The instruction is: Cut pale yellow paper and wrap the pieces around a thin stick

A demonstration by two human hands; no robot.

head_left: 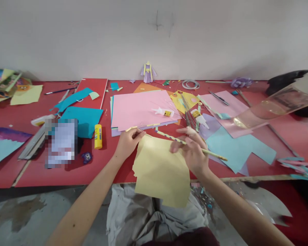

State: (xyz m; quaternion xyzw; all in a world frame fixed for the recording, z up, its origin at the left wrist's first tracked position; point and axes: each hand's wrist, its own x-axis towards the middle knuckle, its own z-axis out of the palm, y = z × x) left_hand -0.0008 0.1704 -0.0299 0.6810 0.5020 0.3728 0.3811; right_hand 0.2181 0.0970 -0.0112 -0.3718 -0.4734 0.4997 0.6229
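A sheet of pale yellow paper with uneven cut edges lies in front of me and hangs past the table's front edge over my lap. My left hand is closed at its upper left corner, thumb and fingers pinched on the paper. A thin pale strip and a fine line show by those fingertips; what they belong to is unclear. In my right hand is a patterned yellow pencil, held at a slant over the sheet's upper right part. The right fingers are slightly blurred, the fingertips near the paper.
Pink paper with a small glue bottle lies beyond the sheet. A yellow glue stick stands left, near teal paper. Scissors and light blue paper are right. A paper dress figure stands against the wall.
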